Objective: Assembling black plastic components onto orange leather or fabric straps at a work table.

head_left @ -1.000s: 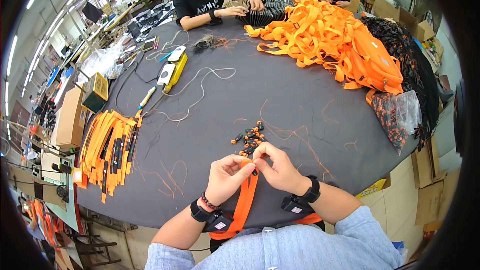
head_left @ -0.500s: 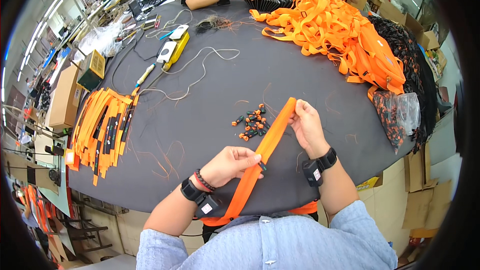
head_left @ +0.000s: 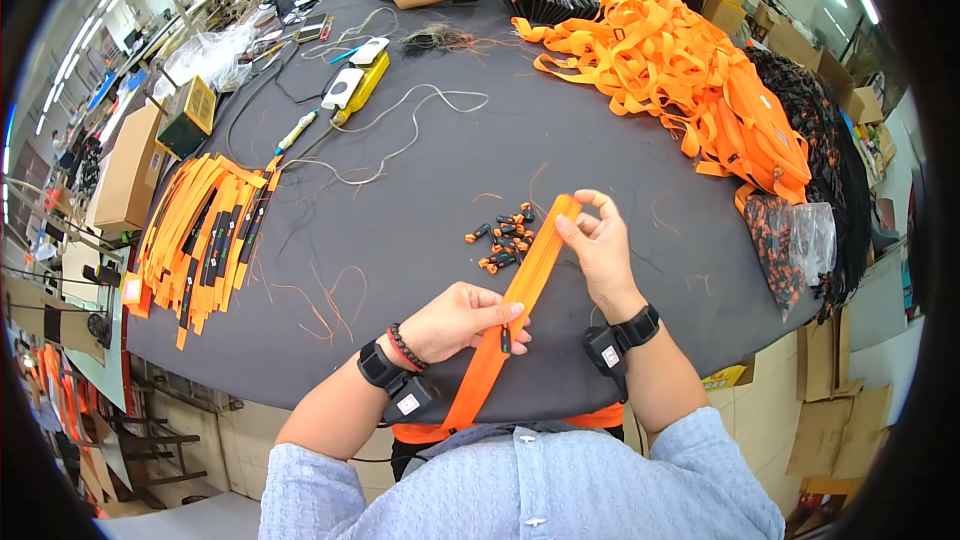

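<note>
Between my hands stretches a long orange zipper (head_left: 537, 270), running slantwise from my lap over the near edge of the table. My left hand (head_left: 452, 324) pinches it midway, thumb on top, right beside a small dark zipper pull (head_left: 506, 339). Up at the far end, my right hand (head_left: 598, 252) grips the zipper's tip between thumb and fingers. Just left of that end lies a small pile of black-and-orange zipper pulls (head_left: 512, 238) on the dark tabletop (head_left: 400, 230).
Orange strips with black sections (head_left: 205, 240) lie at the left. A yellow-and-white power strip (head_left: 362, 85) trails cords behind them. Orange webbing and bags (head_left: 690, 80) are heaped at the far right, near a clear plastic bag (head_left: 812, 242). Two people work across the table.
My right hand has shifted slightly left with the zipper's end, and its fingers have re-bent around it. The dark pull now hangs straighter below my left thumb. Across the table, a person has raised an orange strap.
</note>
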{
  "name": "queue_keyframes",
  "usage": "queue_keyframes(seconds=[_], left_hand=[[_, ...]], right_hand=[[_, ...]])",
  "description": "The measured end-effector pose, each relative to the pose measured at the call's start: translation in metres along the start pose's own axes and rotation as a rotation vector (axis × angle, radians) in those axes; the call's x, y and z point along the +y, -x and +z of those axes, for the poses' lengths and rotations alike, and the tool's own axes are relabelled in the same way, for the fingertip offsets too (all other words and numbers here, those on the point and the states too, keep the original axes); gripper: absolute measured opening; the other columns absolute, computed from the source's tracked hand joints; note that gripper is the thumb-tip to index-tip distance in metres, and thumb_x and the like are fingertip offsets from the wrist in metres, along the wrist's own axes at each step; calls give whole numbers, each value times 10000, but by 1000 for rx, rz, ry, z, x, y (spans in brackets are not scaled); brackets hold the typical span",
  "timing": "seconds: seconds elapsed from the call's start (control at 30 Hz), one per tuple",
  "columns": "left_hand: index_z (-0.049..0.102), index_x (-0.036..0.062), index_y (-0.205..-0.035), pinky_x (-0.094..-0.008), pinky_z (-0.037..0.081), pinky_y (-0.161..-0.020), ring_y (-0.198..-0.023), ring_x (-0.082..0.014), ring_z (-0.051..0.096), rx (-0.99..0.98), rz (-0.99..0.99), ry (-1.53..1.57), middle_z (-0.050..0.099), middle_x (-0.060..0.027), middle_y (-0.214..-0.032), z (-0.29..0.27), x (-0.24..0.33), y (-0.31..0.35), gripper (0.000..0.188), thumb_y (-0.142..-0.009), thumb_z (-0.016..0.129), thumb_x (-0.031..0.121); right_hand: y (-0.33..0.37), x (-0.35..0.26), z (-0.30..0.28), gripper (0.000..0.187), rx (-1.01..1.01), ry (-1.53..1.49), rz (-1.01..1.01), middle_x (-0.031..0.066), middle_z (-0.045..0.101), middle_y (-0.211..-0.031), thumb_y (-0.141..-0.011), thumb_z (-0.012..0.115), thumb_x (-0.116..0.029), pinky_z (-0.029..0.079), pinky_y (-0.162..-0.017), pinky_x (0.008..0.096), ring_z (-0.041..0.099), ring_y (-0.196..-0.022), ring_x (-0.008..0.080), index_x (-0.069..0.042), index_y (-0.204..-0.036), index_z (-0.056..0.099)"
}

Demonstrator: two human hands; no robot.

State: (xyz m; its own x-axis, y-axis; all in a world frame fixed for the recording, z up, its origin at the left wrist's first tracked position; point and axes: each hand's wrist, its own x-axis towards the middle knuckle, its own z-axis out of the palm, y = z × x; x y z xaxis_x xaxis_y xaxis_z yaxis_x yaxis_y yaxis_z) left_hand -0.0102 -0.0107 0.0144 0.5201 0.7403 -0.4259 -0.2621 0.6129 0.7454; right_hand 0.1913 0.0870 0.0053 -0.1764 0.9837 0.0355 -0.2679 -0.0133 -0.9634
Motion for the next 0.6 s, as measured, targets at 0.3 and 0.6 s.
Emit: queue_keyframes(seconds=[0.3,0.6], left_hand=[[643,-34,-996,-223,529,-576,-638,-134,669,-13,-144,-154,674,-81,-736,10,7,8,280,-949,590,237],[651,-44,-960,-218,509,-575,-619,-95,641,21,-84,-798,654,-37,-682,17,-65,154,191,-902,655,137]], right_hand=[[-15,-49,-61,341,527,-38,-527,18,583,-825,-888,653,-32,420,-655,186,530,-734,63,-41,-1154,440],[188,-78,-177,235,670,279,-502,90,633,-1000,-933,582,-44,468,-797,255,595,-897,126,-39,-1139,470]])
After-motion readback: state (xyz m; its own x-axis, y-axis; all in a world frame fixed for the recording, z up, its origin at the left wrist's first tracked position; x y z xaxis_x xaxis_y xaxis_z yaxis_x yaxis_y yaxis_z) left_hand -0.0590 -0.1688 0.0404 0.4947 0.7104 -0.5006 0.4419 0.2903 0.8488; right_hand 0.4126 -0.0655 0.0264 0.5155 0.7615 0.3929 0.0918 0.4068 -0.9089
